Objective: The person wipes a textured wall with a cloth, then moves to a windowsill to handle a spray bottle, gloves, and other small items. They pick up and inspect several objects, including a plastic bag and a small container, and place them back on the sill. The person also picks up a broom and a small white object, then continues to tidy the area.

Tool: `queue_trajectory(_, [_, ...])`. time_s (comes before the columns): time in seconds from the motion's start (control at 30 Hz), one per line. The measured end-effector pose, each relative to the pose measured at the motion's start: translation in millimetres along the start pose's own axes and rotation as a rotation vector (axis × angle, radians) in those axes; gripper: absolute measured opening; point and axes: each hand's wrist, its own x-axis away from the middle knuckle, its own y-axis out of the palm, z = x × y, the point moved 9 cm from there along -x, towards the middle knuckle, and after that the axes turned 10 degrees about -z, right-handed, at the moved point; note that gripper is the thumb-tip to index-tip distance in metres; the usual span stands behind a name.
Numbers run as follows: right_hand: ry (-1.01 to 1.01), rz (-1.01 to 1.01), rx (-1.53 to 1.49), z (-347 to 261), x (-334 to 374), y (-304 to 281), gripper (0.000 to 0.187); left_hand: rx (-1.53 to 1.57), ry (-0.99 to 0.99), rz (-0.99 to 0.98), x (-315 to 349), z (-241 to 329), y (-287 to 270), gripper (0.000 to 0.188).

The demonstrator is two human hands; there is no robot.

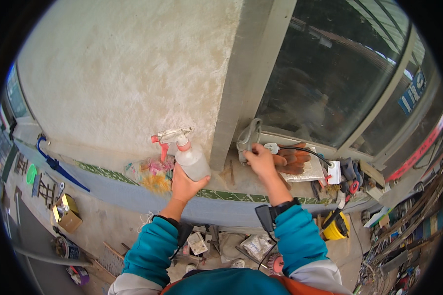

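My left hand (188, 185) is wrapped round the lower part of a translucent spray bottle (192, 162) with a red and white trigger head. The bottle stands close to upright at the ledge, before the pale wall. By the window frame's corner, my right hand (262, 160) pinches a grey, curved, looped thing (249, 139) whose kind I cannot make out. Right of that hand lie orange-brown work gloves (295, 160) on a white packet (307, 170). A crumpled, colourful plastic bag (150, 172) rests on the ledge left of the bottle.
A black cable (307, 150) links a white plug (271, 147) and a white box (333, 172) on the ledge (226, 182). Tools crowd its right end. A blue umbrella (59, 164) hangs at left. Below are a cardboard box (68, 219), a yellow bucket (335, 227) and scrap.
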Motion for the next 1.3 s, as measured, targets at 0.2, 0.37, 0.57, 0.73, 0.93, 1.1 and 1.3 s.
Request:
queue_trajectory(0.2, [-0.009,-0.406,-0.847,-19,35,-12,0.033,-0.048,-0.004,-0.04,-1,-4,2,0.095])
queue_trajectory(0.37, [-0.103,-0.533,-1.049,-27,72,-26,0.054,-0.012,0.035,-0.044,0,1,1,0.092])
queue_trajectory(0.57, [-0.083,-0.376,-1.03,-9,122,-47,0.056,-0.001,0.197,-0.135,4,41,2,0.086])
queue_trajectory(0.73, [-0.028,-0.286,-1.028,10,157,-67,0.059,0.156,0.224,-0.169,18,100,55,0.083])
queue_trajectory(0.93, [-0.021,-0.275,-1.052,18,189,-94,0.055,-0.042,-0.064,-0.281,-8,102,125,0.079])
queue_trajectory(1.1, [-0.081,-0.321,-1.081,16,207,-106,0.047,-0.125,-0.075,-0.223,-21,94,135,0.086])
queue_trajectory(1.3, [-0.049,-0.265,-1.101,22,209,-95,0.046,-0.099,-0.029,-0.221,-17,93,133,0.09])
